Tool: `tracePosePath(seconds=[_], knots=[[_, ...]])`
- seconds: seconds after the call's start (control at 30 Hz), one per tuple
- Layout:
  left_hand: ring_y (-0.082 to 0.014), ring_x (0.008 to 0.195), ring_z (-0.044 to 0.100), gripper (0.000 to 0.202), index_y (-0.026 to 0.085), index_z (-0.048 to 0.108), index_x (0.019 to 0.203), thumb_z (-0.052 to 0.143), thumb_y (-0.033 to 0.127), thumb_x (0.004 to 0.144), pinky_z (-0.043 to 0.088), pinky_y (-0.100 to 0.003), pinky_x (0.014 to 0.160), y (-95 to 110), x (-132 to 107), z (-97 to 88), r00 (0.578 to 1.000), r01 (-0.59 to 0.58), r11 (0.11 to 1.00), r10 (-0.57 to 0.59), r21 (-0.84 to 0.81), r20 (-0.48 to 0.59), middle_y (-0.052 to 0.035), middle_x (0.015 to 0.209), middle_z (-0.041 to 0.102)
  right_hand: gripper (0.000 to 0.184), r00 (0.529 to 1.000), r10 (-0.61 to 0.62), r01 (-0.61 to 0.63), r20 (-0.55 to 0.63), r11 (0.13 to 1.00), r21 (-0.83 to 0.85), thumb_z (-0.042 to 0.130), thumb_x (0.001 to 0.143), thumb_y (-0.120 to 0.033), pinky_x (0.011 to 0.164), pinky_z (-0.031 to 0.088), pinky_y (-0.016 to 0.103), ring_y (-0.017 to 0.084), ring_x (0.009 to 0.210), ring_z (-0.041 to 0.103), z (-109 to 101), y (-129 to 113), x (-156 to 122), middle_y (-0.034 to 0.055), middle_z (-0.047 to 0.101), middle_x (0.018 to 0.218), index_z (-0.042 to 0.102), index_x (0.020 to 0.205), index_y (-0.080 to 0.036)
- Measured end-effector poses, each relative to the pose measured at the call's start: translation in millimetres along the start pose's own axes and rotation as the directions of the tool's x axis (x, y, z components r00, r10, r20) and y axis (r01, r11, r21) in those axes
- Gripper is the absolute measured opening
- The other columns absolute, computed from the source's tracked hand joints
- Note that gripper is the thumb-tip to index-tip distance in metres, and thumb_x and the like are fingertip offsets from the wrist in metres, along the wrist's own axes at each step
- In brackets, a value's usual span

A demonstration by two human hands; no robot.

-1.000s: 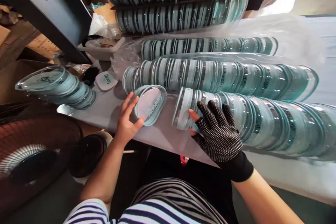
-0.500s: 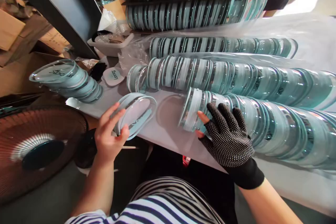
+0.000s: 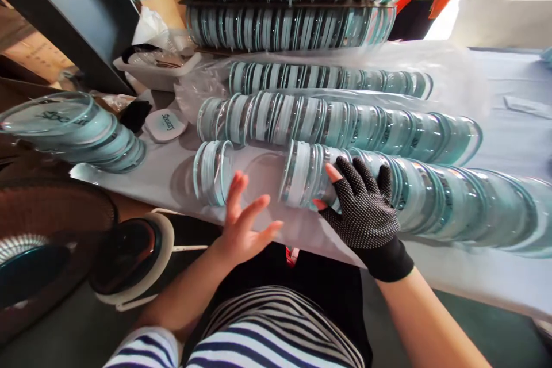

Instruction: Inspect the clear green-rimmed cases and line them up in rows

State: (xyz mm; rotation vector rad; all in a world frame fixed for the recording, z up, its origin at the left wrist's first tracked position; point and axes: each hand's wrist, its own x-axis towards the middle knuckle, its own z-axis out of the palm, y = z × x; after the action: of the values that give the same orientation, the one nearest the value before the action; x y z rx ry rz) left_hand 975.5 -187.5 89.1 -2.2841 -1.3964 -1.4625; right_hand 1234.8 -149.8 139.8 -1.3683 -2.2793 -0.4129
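Observation:
My left hand (image 3: pixel 244 227) is bare, its fingers spread apart, and hovers over the table's near edge just right of a clear teal-rimmed lid (image 3: pixel 212 171) that stands on edge. Nothing is in it. My right hand (image 3: pixel 361 207), in a black dotted fingerless glove, lies on top of the near row of lids (image 3: pixel 414 195), fingers curved over its left end. Two more long rows of the same lids (image 3: pixel 336 121) lie behind on the table, partly under clear plastic wrap.
A slanted stack of lids (image 3: pixel 73 132) rests at the table's left end, with a single printed lid (image 3: pixel 165 125) lying flat nearby. More lid rows (image 3: pixel 284 26) fill the shelves behind. A fan (image 3: pixel 43 241) and a round stool (image 3: pixel 129 259) stand at lower left.
My left hand carried one lid leftward off the near row, then let it go; it now stands on edge on the table. My left hand has drawn back, open. My right hand stayed on the row.

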Motion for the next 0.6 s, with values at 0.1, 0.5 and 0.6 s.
tracePosePath(seconds=[0.1,0.5,0.6], knots=[[-0.041,0.16,0.016,0.091,0.043,0.028,0.159,0.079,0.046,0.084,0.041,-0.062,0.12,13.7,24.3,36.3,0.977,0.057,0.988,-0.025,-0.144,0.214,-0.0075,0.175,-0.002,0.066,1.0,-0.005,0.005,0.019,1.0,-0.003,0.06,0.096,-0.043,0.122,0.02,0.072,0.04,0.146,0.045,-0.4,3.1,-0.3,0.0163,0.054,0.154,0.041,0.156,-0.022],[-0.0259,0.142,0.055,0.061,0.03,0.05,0.149,0.072,0.031,0.091,0.05,-0.042,0.116,-18.9,39.6,41.6,0.925,0.231,0.948,-0.143,-0.221,0.353,-0.0081,0.148,0.061,0.05,0.991,-0.123,0.122,-0.045,0.992,-0.032,0.062,0.097,-0.04,0.124,0.026,0.066,0.036,0.142,0.05,4.2,18.4,-6.1,0.0127,0.061,0.147,0.054,0.142,-0.019],[-0.0251,0.139,0.057,0.06,0.029,0.052,0.146,0.071,0.026,0.09,0.049,-0.042,0.116,-12.4,40.5,41.1,0.928,0.254,0.952,-0.19,-0.173,0.32,-0.0076,0.148,0.061,0.047,0.985,-0.155,0.153,-0.08,0.988,-0.024,0.062,0.098,-0.04,0.124,0.026,0.065,0.036,0.139,0.053,5.0,21.8,-6.8,0.0135,0.063,0.144,0.057,0.138,-0.017]])
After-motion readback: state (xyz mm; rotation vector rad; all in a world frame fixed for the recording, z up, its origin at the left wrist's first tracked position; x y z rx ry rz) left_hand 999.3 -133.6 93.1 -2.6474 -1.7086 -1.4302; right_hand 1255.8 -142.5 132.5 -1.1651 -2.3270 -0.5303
